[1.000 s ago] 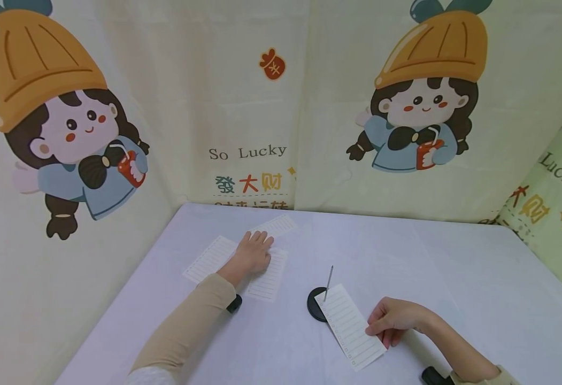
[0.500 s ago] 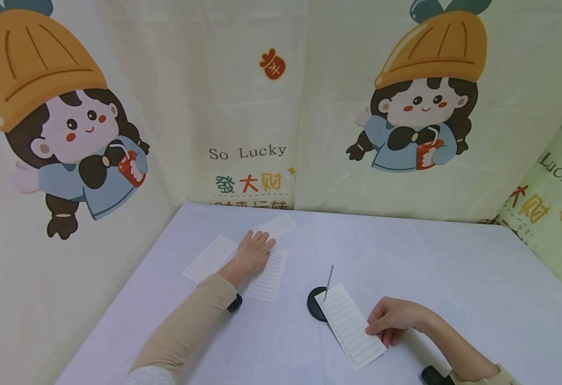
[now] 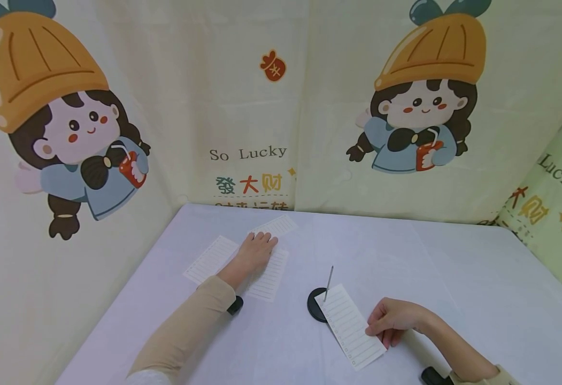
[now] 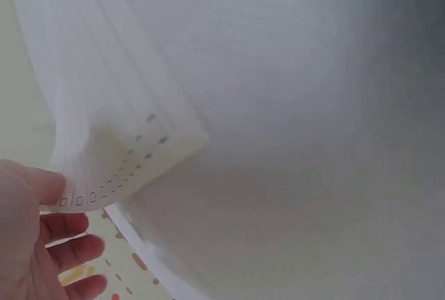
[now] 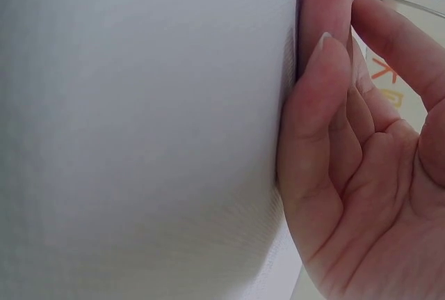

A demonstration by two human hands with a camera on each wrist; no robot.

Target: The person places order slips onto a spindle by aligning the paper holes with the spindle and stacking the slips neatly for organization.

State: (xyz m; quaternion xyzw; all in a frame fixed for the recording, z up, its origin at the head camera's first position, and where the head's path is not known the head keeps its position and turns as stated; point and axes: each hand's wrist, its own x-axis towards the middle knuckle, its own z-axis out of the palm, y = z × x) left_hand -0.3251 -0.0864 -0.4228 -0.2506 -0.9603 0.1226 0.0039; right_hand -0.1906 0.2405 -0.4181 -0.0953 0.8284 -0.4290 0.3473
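Observation:
My left hand is over the loose checklist sheets at the back left. In the left wrist view its thumb and a mostly hidden finger pinch the edge of a checklist sheet, which bends upward; which sheet this is in the head view I cannot tell. My right hand pinches the lower right edge of another lined checklist sheet. Near that sheet's upper corner, the thin metal spike of a bill spike comes up through the paper. The sheet covers part of its round black base.
A left checklist sheet, a far sheet and a near sheet lie around my left hand. The white table ends at a printed cloth backdrop. Black bands sit at both wrists.
My left hand has shifted slightly to the right over the sheets. The right hand, its sheet and the bill spike stay where they were.

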